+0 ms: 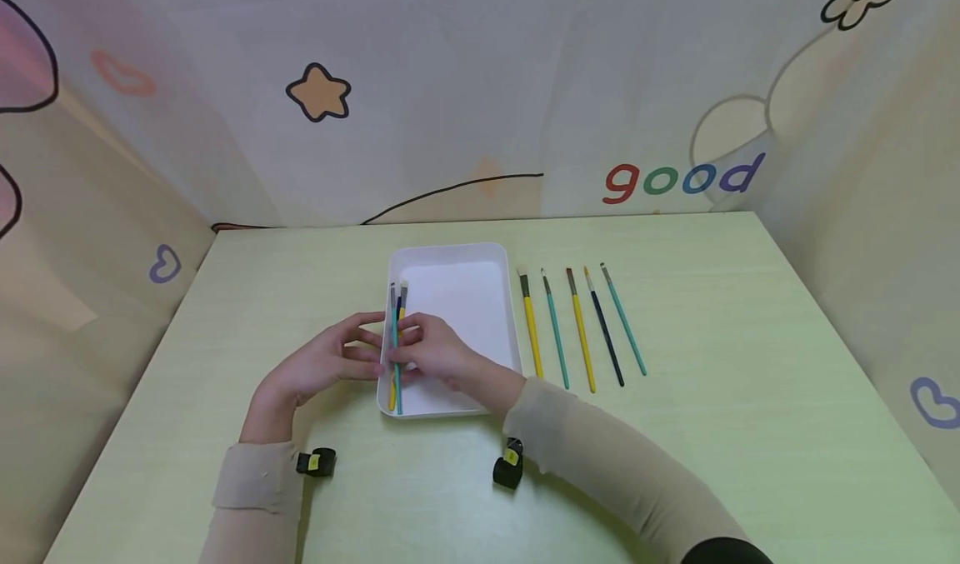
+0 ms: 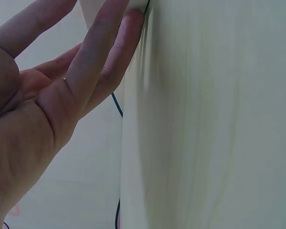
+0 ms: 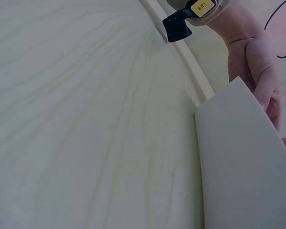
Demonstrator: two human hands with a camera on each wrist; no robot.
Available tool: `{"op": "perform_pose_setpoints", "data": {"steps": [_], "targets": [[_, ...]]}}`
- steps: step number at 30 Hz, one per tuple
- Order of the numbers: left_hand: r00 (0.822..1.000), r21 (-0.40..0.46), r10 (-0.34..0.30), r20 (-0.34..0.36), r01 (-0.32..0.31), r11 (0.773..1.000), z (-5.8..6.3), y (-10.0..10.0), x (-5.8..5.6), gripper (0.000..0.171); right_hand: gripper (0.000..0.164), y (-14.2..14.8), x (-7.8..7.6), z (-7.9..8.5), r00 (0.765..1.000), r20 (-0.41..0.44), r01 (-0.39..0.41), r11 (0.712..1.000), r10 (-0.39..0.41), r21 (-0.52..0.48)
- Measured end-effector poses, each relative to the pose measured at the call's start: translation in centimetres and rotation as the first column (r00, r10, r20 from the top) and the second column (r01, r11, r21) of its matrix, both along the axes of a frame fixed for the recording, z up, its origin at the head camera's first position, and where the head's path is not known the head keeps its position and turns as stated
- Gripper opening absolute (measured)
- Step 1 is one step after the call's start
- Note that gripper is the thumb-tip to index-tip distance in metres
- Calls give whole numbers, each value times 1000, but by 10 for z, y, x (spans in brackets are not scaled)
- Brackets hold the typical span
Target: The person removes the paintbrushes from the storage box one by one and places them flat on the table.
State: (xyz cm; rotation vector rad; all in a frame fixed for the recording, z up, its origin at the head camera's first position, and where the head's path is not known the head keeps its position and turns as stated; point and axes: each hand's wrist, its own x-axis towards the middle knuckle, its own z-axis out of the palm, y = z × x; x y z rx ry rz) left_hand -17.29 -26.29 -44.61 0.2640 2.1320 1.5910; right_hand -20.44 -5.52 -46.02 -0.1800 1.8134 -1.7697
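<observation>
A white tray [image 1: 468,297] lies on the table, with several paintbrushes along the inside of its left wall. My right hand [image 1: 442,354] reaches over the tray and pinches a teal paintbrush [image 1: 399,393] between thumb and fingers. Beneath this brush show a yellow-handled paintbrush [image 1: 392,396] and part of a dark one, both partly hidden by the hand. My left hand [image 1: 326,360] is at the outside of the left wall, fingers loosely bent and fingertips at the rim. In the left wrist view, the left hand's fingers [image 2: 93,57] reach up to the tray's edge.
Right of the tray, several paintbrushes lie side by side: yellow [image 1: 530,322], teal [image 1: 556,331], another yellow [image 1: 581,331], dark blue [image 1: 604,331] and another teal [image 1: 624,322]. A printed cloth [image 1: 450,89] hangs behind the table. Black wrist cameras sit at both cuffs.
</observation>
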Motion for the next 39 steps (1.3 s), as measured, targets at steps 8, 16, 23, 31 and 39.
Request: {"op": "perform_pose_setpoints", "data": {"steps": [8, 16, 23, 31, 39], "targets": [[1000, -32, 11, 7, -11, 999, 2, 1, 0, 80, 46, 11, -3, 8, 995, 96, 10, 998, -4, -59], [1000, -53, 27, 11, -26, 998, 3, 1, -1, 82, 48, 28, -7, 15, 990, 140, 24, 999, -19, -31], [1000, -49, 24, 9, -24, 999, 3, 3, -1, 82, 47, 43, -6, 17, 984, 170, 64, 997, -55, -46], [999, -55, 37, 17, -36, 998, 3, 4, 0, 82, 47, 66, -6, 19, 990, 130, 74, 992, -61, -102], [999, -31, 30, 10, -30, 999, 0, 2, 0, 82, 49, 87, -7, 24, 991, 125, 65, 989, -48, -132]]}}
